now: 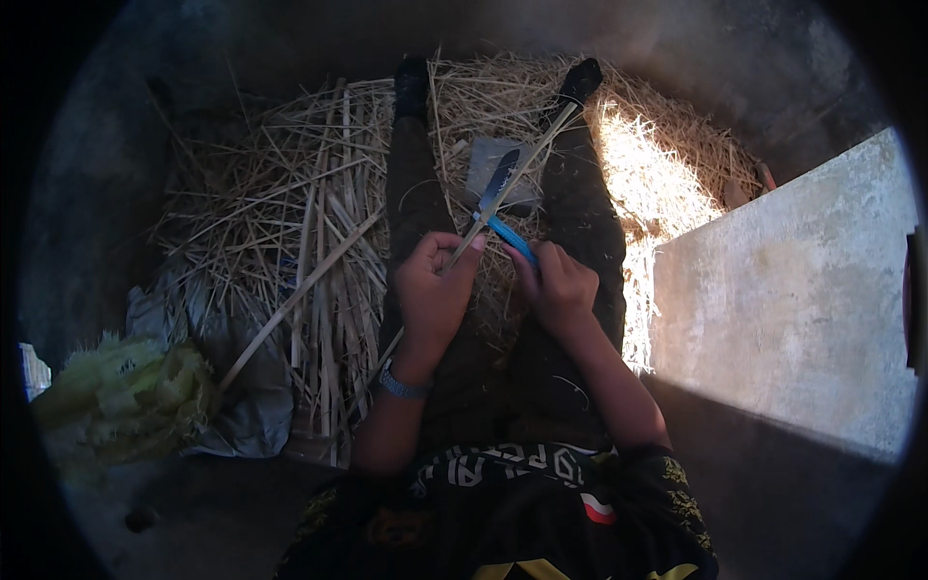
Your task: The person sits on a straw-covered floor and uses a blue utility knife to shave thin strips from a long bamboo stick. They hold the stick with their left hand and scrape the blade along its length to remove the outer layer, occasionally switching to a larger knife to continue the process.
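Observation:
My left hand (pixel 435 288) is closed around a long, thin bamboo-like strip (pixel 537 153), thumb on top. The strip slants from beside my right foot (pixel 582 81) back through this hand and past the wrist. In my right hand (pixel 561 286) is a knife (pixel 512 239), gripped by its bright blue handle. Its dark, broad blade points away from me, toward the far side. The knife and strip cross just beyond my left thumb; whether the edge is biting into the strip cannot be made out.
Loose strips (pixel 324 251) lie heaped left of my legs, with curly shavings (pixel 667 169) on the right. A grey flat piece (pixel 488 159) sits between my shins. At the left is a crumpled yellow-green bundle (pixel 130 387) on grey sheeting (pixel 256 420). A pale low wall (pixel 793 290) stands right.

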A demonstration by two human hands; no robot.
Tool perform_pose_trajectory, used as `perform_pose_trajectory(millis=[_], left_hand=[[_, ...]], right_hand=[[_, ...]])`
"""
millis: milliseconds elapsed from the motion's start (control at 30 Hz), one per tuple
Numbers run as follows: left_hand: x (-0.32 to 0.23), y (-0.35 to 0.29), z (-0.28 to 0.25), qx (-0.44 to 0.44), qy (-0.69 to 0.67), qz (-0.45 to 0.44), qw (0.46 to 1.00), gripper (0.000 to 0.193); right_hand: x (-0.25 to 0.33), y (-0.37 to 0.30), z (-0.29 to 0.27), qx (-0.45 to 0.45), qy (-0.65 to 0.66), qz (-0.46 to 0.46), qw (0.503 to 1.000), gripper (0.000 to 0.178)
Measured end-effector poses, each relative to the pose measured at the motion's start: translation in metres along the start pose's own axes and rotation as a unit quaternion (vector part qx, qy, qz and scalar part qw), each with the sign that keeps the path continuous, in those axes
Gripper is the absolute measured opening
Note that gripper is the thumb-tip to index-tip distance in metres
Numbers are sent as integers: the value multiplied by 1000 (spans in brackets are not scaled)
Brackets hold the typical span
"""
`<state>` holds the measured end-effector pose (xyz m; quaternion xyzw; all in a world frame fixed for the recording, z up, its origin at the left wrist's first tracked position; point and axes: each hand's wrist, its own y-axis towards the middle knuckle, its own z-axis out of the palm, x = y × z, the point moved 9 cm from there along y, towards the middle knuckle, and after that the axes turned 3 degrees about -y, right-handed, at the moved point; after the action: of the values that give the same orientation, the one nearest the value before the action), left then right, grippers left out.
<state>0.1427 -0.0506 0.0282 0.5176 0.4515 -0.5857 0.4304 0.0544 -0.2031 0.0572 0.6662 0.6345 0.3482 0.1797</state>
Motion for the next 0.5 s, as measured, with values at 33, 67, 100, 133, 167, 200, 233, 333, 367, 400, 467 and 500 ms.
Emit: perform_pose_trajectory(millis=[33,67,100,133,167,200,233,333,367,400,467,500], left_hand=[[2,-2,4,13,2,-7,1000,19],[4,-4,7,25,4,-12,1000,19],[6,-4,10,37,5,-17,999,19],[9,-3,11,44,-9,-18,999,19],[13,-2,12,51,-23,-19,998,19],[16,0,12,58,-36,-20,997,19],[16,0,12,54,-36,-6,998,19],[14,0,12,56,-24,27,998,17],[15,0,12,65,-14,34,997,16],[16,1,13,74,-4,41,996,16],[10,1,14,75,-3,65,995,15],[6,1,15,76,-3,77,994,14]], right_hand=[[1,-1,2,3,-7,-6,1000,24],[4,0,3,5,-13,-14,1000,25],[8,1,1,-4,-8,-24,1000,25],[13,2,-4,-13,-2,-34,999,25],[18,3,-7,-22,6,-44,999,25],[19,4,-7,-20,42,-32,998,24],[20,4,-6,-17,78,-20,997,23],[14,4,-1,7,175,23,984,18],[12,3,2,18,205,38,978,17],[6,2,8,42,239,77,967,16],[-5,-2,20,88,302,155,936,16],[-9,-5,23,91,314,172,929,16]])
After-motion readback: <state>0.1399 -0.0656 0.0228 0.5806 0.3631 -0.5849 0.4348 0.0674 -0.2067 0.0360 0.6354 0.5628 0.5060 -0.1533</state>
